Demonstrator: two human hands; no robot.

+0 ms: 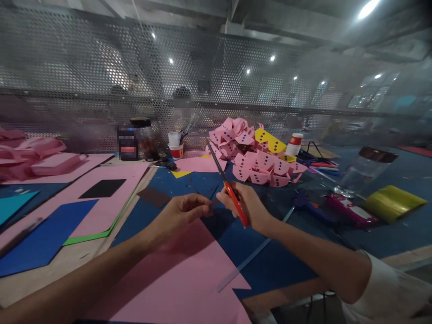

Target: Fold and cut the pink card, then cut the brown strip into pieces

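Note:
Scissors with red handles [237, 204] rest in my right hand [253, 207], whose fingers are wrapped round them. The dark blades point up and away, towards the pile of pink paper shapes. Close by on the left, my left hand [185, 210] is closed in a pinch near the right fingertips. Whatever lies between its fingers is too small and dark to make out. Below both hands a large pink sheet [175, 274] covers part of the blue mat [286, 256]. A dark brown paper piece [153, 196] lies just beyond my left wrist.
Pink paper shapes with dark squares [265, 166] are heaped ahead. A glue gun [313, 209], a clear jar [367, 168] and a yellow roll [394, 203] sit right. Blue card [50, 234] lies left. Behind stand a paper cup [176, 150] and perforated metal screen [216, 67].

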